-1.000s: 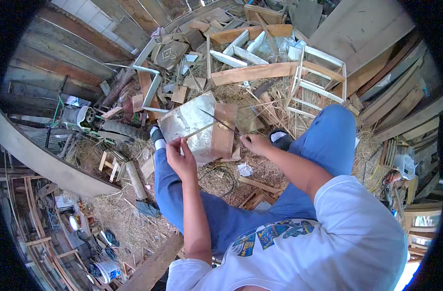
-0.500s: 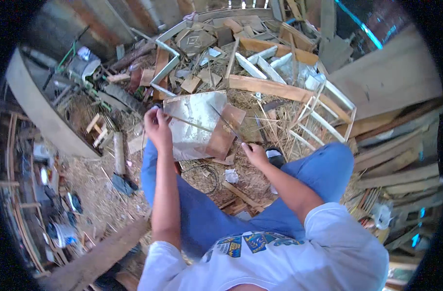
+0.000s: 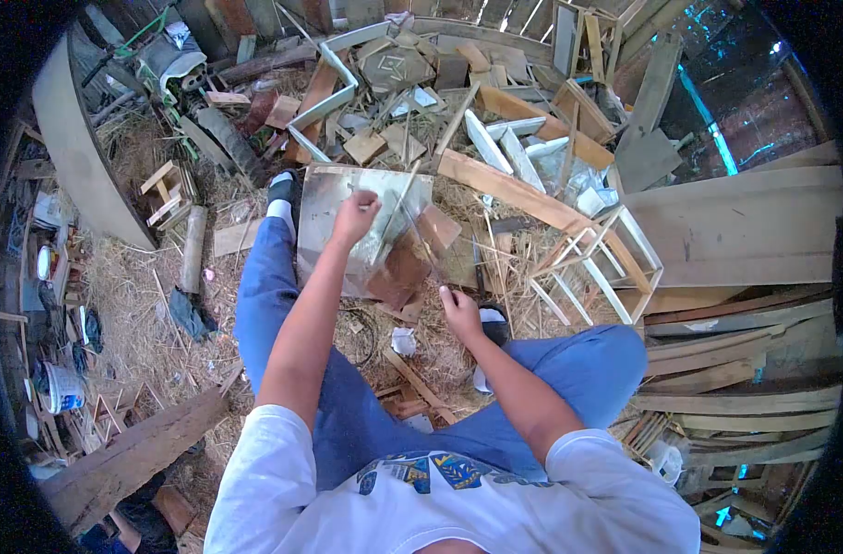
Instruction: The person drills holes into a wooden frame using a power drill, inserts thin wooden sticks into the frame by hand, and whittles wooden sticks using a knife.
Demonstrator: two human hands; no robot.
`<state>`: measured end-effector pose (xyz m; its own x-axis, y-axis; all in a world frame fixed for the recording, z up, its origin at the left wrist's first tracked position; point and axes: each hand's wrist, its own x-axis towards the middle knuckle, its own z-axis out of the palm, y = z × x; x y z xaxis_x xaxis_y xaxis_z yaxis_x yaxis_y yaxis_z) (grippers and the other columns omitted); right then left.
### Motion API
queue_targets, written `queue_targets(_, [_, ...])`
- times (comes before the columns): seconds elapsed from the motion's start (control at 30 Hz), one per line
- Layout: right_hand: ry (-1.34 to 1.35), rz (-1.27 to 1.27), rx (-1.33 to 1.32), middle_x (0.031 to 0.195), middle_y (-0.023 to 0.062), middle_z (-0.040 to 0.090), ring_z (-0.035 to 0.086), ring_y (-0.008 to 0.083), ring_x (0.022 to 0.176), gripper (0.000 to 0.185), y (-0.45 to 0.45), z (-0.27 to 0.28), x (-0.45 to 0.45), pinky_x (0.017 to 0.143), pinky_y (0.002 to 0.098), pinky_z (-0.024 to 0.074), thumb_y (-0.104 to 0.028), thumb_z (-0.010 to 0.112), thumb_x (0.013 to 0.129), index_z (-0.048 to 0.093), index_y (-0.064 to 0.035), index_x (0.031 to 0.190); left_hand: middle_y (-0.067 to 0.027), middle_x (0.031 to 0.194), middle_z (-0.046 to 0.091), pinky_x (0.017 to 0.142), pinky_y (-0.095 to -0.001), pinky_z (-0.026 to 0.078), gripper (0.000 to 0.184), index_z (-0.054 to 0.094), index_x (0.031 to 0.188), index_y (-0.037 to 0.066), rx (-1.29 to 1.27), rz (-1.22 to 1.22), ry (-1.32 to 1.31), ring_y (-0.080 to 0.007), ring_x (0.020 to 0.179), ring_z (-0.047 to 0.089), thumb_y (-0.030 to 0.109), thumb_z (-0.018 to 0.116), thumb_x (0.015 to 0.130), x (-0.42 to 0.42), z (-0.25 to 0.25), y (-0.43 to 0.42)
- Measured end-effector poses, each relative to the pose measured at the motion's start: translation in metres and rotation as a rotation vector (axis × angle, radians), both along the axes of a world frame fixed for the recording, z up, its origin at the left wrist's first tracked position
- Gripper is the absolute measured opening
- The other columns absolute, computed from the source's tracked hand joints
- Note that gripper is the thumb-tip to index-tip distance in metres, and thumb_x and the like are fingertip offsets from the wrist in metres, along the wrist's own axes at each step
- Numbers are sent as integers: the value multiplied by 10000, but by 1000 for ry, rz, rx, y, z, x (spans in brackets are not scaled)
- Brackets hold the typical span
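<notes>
My right hand (image 3: 462,314) is closed round the handle of a long-bladed knife (image 3: 425,247), whose narrow blade points up and to the left. The blade lies across a reddish-brown board piece (image 3: 401,275) in this view. Over a pale, worn flat panel (image 3: 325,198) my left hand (image 3: 355,218) is curled closed; whatever is in its fingers, if anything, does not show. Just right of that hand a thin wooden stick (image 3: 403,192) slants up to the right. I cannot tell whether the hand touches it.
Behind the panel lies a heap of wood scraps (image 3: 366,145). White-edged wooden frames (image 3: 588,268) stand at right, near stacked planks (image 3: 745,402). A thick beam (image 3: 135,452) lies at lower left, near a white bucket (image 3: 63,388). Straw covers the ground round my legs.
My left hand has moved right, over the panel, and its fingers have curled in. The stick it held now slants steeply upward. My right hand has shifted slightly down and left with the knife.
</notes>
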<state>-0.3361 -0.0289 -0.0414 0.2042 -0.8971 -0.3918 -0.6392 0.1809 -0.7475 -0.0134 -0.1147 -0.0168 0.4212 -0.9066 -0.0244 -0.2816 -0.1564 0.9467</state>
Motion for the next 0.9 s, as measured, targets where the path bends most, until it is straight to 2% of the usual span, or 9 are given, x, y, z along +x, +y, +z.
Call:
queue_targets(0.03, [2,-1,2,963,279,714,691,444,935,631,1,4,0,838,493,518,-594,554,1006,729,10,1058,-170,1005,771,814,-376,606,225,720,1074,-23,78,-82,-190,-255,900,755,150,732,931,-2,-9,8])
queue_targets(0.17, [-22,-15,-18,965,280,716,690,449,936,613,1,0,-1,839,498,519,-577,540,1018,724,5,1073,-204,1004,762,829,-406,589,241,749,1095,27,155,-123,-268,-328,917,755,195,708,927,-28,-22,30])
queue_targets(0.2, [-48,-56,-41,968,279,717,690,453,946,606,4,-2,-1,844,506,518,-572,532,1023,719,2,1082,-195,1065,759,897,-412,568,283,736,1144,24,219,-166,-300,-346,999,739,230,661,964,-33,-17,32])
queue_targets(0.37, [5,-230,-119,1030,286,713,667,496,992,607,6,-5,-6,877,550,508,-566,501,1031,688,3,1126,-198,1049,761,893,-428,567,281,738,1135,18,216,-277,-348,-349,990,739,224,632,975,-47,-13,41])
queue_targets(0.47, [99,-212,-47,1000,340,689,655,522,1001,619,4,2,-9,886,573,500,-575,515,1018,632,32,1067,-219,1033,759,862,-423,572,282,730,1126,-9,209,-251,-302,-337,978,743,210,629,980,-50,-8,46])
queue_targets(0.57, [132,-222,-65,1011,340,690,656,528,1004,591,6,-19,-14,891,578,501,-535,534,1020,603,46,1104,-199,1035,759,854,-389,572,263,726,1132,-7,196,-351,-292,-289,948,741,189,639,981,-51,6,49])
queue_targets(0.67, [225,-165,-35,1013,362,680,658,536,990,571,9,-25,-17,887,582,507,-493,567,1013,587,77,1056,-164,1031,755,848,-363,564,263,710,1164,-4,174,-523,-256,-230,924,720,185,649,992,-55,63,52])
queue_targets(0.77, [273,-44,11,1009,374,676,662,540,985,547,9,-41,-22,884,595,512,-449,591,1006,554,89,1100,-182,1046,760,844,-392,568,285,699,1162,0,154,-507,-218,-291,913,733,221,660,985,-68,124,66])
queue_targets(0.9, [297,109,-79,1008,359,683,671,531,974,525,10,-77,-26,873,585,524,-427,603,1002,551,78,1134,-164,1027,761,836,-396,565,294,687,1172,0,111,-528,-145,-280,885,726,232,659,994,-66,126,83])
